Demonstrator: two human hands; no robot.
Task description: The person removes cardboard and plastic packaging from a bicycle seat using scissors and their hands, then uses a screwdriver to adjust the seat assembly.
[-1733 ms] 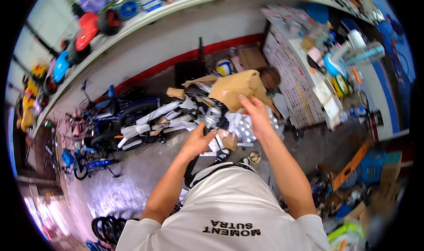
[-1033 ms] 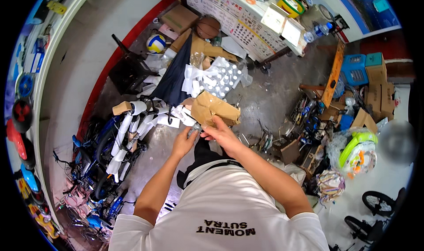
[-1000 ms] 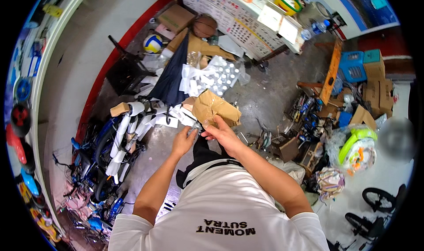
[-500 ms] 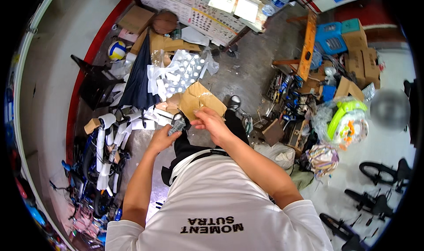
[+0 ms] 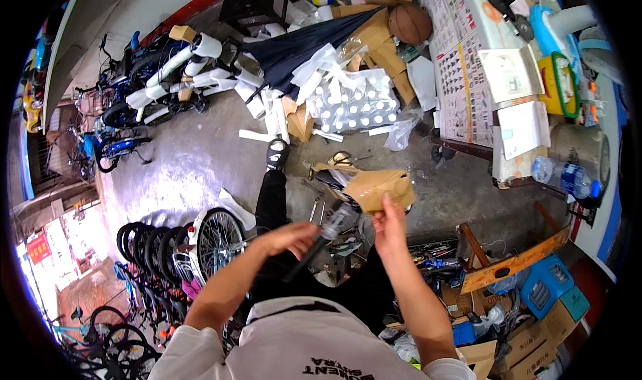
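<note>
My right hand (image 5: 390, 226) is closed on the near edge of a brown cardboard box (image 5: 381, 189), thumb and fingers pinching it. Dark parts (image 5: 332, 181) show at the box's left end. Just below that end is a part in clear plastic wrap (image 5: 334, 225), and a dark bar (image 5: 304, 260), smeared by motion, slants down from it. My left hand (image 5: 293, 238) is beside the wrapped part and the bar, its fingers apart and slightly curled. Whether the fingertips touch the bar I cannot make out.
Wrenches (image 5: 317, 209) and a roll of tape (image 5: 341, 158) lie on the concrete floor past my feet. A bicycle wheel (image 5: 219, 243) stands at the left. Bottles in plastic (image 5: 354, 109) lie ahead. A cluttered table (image 5: 515, 122) and wooden bench (image 5: 515, 266) are at the right.
My view has swung left, toward the wheels. The cardboard is now raised in my right hand. The plastic-wrapped part has left my left hand's grip and sits beside its fingers.
</note>
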